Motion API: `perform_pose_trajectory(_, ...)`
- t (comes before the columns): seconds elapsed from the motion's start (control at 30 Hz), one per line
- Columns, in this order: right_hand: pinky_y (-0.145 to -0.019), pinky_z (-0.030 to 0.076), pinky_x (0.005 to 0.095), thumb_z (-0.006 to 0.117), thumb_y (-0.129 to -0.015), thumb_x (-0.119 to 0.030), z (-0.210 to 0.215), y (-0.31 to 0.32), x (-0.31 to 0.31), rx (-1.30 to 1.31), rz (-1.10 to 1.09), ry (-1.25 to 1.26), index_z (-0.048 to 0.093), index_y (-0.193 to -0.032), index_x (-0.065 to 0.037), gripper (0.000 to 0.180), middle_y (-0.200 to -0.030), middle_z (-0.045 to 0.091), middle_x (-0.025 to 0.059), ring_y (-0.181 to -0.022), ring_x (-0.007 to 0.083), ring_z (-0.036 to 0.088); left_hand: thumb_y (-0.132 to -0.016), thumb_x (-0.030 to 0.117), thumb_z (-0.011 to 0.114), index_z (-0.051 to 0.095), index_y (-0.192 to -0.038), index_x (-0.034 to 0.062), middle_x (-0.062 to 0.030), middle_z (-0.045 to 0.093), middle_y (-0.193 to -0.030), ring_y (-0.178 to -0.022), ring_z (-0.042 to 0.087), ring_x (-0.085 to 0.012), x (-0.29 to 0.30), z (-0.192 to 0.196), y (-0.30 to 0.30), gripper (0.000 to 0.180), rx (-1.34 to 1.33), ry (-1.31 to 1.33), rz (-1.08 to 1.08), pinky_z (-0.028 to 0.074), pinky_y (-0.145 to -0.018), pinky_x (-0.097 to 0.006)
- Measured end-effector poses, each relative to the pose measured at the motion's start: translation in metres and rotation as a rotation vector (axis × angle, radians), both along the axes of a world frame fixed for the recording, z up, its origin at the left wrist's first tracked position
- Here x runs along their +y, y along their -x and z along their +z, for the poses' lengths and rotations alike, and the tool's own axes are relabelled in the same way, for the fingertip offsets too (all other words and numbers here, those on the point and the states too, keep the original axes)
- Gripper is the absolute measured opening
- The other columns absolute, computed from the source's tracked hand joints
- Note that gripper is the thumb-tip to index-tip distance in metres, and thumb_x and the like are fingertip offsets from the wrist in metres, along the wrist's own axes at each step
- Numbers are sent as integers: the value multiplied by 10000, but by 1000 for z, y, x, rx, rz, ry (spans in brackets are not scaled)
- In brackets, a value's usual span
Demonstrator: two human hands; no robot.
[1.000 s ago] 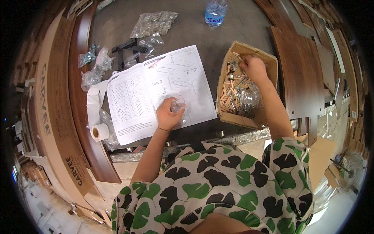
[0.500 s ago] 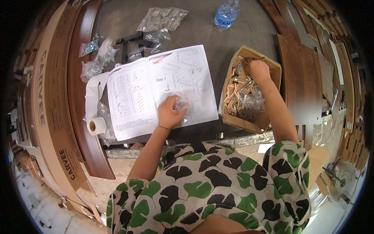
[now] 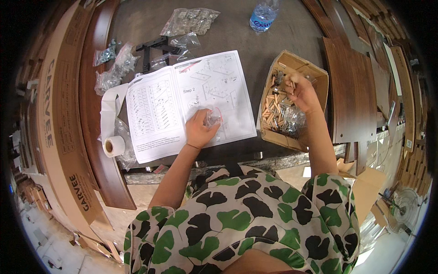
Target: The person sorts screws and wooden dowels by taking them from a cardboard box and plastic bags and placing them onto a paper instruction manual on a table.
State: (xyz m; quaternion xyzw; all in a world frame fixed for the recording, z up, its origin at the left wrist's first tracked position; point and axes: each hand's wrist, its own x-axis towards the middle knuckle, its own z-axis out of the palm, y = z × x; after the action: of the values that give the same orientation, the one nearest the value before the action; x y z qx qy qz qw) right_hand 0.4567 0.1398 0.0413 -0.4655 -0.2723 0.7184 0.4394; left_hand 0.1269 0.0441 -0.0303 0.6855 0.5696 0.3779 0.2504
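My left hand (image 3: 201, 129) rests on the right page of an open instruction booklet (image 3: 157, 139), its fingers closed on a small clear zip bag (image 3: 213, 118) with a red seal line. Over an open cardboard box (image 3: 299, 60) at the right, my right hand (image 3: 302, 94) is raised with its fingers drawn together. What sits between those fingertips is too small to make out. Inside the box lie many wooden dowels (image 3: 272, 109), metal fasteners and a crumpled clear plastic bag (image 3: 292, 116).
A water bottle (image 3: 263, 17) stands at the far side. Bags of hardware (image 3: 189, 22) and black brackets (image 3: 155, 48) lie beyond the booklet. A roll of white labels (image 3: 114, 146) is left of it. Brown boards (image 3: 351, 91) flank the dark table, with a long carton (image 3: 57, 109) at left.
My right hand has lifted from the far end of the box and drawn nearer to me, turning its fingers upward. My left hand stays on the booklet with the bag.
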Motion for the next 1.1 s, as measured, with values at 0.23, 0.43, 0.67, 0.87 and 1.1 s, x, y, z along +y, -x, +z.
perform_pose_trajectory(0.23, -716, 493, 394, 654, -757, -272, -35, 28, 16, -1490, 175, -331, 686, -863, -41, 257, -802, 647, 203, -754, 313, 641, -626, 197, 744, 571, -950, 63, -110, 603, -802, -666, 596, -290, -1, -3, 1, 391, -6, 20, 15, 487, -586, -366)
perform_pose_trajectory(0.43, -763, 492, 388, 675, -731, -258, -25, 33, 21, -1546, 333, -222, 692, -905, -22, 294, -859, 656, 206, -837, 328, 640, -645, 200, 769, 588, -916, 45, -121, 618, -825, -686, 618, -274, -1, -2, 2, 361, -12, 86, 12, 497, -616, -331)
perform_pose_trajectory(0.67, -665, 493, 350, 667, -739, -209, -32, -7, 32, -1287, -105, -356, 684, -873, -29, 225, -814, 663, 174, -738, 268, 646, -649, 201, 768, 588, -900, 43, -112, 616, -809, -672, 612, -258, 2, 1, 0, 347, -1, 42, 9, 491, -604, -324)
perform_pose_trajectory(0.87, -595, 511, 408, 641, -780, -247, -61, -10, 44, -1899, -33, -887, 655, -909, -98, 198, -762, 625, 130, -682, 314, 626, -646, 194, 766, 588, -899, 51, -115, 616, -802, -676, 612, -262, -1, -1, 0, 341, 30, 66, 22, 492, -611, -330)
perform_pose_trajectory(1.1, -678, 504, 450, 621, -790, -259, -43, 2, 50, -1756, 204, -592, 651, -937, -75, 237, -819, 648, 178, -777, 363, 623, -646, 181, 764, 585, -903, 52, -112, 613, -796, -666, 612, -255, 0, 3, 0, 338, 18, 88, 6, 492, -609, -329)
